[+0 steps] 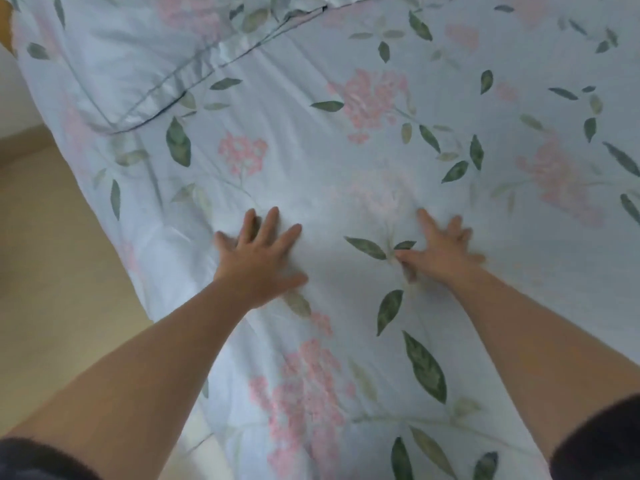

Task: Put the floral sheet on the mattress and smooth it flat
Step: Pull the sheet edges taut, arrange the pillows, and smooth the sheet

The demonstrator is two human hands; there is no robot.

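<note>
A pale tan floor fills the left side of the view, smooth and matte, with no visible seams or pattern. At the upper left, a light, off-white wall meets the floor along a faint diagonal line. In the top-left corner, a small sliver of orange-brown surface shows, too cropped to identify. Lighting is soft, diffuse and even, casting only weak shadows; its source lies outside the view. The bed occupies the rest of the view.
</note>
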